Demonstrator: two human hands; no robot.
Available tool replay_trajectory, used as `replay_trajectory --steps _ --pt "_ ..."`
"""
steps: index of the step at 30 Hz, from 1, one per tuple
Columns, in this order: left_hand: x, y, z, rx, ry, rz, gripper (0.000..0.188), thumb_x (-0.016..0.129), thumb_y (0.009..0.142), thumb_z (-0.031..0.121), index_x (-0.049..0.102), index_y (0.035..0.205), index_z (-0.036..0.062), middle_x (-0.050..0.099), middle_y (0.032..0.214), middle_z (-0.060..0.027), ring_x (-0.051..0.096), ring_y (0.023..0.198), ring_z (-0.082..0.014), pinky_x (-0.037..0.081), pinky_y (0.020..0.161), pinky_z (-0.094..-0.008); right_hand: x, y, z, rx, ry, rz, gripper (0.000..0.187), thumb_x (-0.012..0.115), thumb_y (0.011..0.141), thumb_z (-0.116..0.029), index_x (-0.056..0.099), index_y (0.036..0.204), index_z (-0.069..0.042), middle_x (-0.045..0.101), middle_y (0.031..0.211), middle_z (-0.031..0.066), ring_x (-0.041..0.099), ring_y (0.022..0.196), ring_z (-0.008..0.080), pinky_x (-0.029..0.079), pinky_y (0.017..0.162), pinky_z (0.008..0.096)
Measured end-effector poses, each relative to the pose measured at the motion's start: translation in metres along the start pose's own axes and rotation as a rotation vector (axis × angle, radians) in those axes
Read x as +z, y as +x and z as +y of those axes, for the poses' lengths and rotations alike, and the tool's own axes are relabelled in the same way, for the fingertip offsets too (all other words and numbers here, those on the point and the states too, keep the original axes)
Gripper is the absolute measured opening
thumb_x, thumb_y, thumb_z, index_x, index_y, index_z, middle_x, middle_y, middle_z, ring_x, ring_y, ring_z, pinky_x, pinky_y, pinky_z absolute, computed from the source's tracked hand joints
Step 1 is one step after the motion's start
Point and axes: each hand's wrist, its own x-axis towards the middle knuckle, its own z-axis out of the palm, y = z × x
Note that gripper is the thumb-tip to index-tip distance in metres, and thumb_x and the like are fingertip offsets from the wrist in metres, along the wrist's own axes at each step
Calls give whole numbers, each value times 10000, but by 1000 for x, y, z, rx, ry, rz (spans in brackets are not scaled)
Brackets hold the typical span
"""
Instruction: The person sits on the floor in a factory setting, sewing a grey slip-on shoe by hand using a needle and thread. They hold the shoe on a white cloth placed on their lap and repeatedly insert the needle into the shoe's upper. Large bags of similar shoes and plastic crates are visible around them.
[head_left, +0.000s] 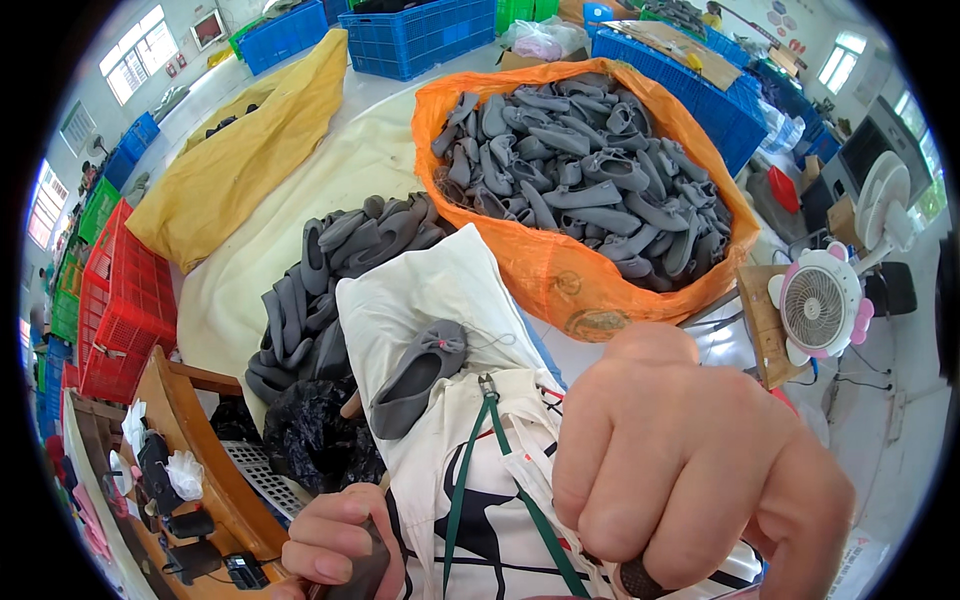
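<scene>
Low at the left, my left hand (335, 540) has its fingers curled round a smooth dark grey-brown piece (372, 562), which the lower edge cuts off. My right hand (670, 450) is raised close in front of me, closed in a fist. Whatever its fingertips pinch is hidden. A dark dimpled band, like a thimble ring (640, 578), sits on one of its fingers. Across my lap, on white cloth (420, 285), lies a grey slip-on shoe (410, 390) with a small bow and a pink dot. A thin thread loops beside it. A green lanyard (462, 460) hangs down my front.
An orange sack (560, 290) full of grey shoes stands ahead. More grey shoes (310, 300) are heaped left of my lap, behind a black plastic bag (315, 430). A wooden bench (200, 450) holds small items at the left. A white-and-pink fan (815, 300) stands right.
</scene>
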Motion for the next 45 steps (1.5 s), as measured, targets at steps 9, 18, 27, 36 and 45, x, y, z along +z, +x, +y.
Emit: replay_trajectory --steps 9,18,27,36,45 --pt "3 6 5 130 305 36 469 750 817 122 388 1108 54 549 1028 -78 592 1089 -200 466 927 -254 -5 4 5 -2 22 -24 160 523 967 -278 553 1006 -126 471 616 69 405 439 164 349 408 281" --pt "1 11 -18 360 -296 21 554 460 963 406 340 1428 129 550 1154 -191 585 1006 -412 475 861 -653 -6 4 9 -16 40 -40 176 533 964 -299 558 1011 -131 464 608 60 408 435 160 349 407 277" --pt "19 12 -7 257 16 167 612 733 812 39 326 1268 73 539 1097 -114 600 1059 -273 536 912 -369 -4 3 2 -14 -13 -18 193 543 962 -321 563 1016 -137 457 601 52 412 432 155 349 406 274" --pt "18 16 0 172 190 66 527 742 817 41 355 1174 59 548 1081 -92 605 1065 -240 524 895 -284 -8 -1 -4 -41 -48 -15 210 553 959 -342 568 1022 -142 450 594 44 415 428 150 350 405 270" --pt "16 11 -6 140 84 71 489 734 806 -22 368 1119 65 538 1052 -94 598 1086 -245 497 907 -275 -13 -1 -3 -61 -51 -1 228 563 956 -364 573 1027 -148 443 586 36 418 425 145 350 404 266"
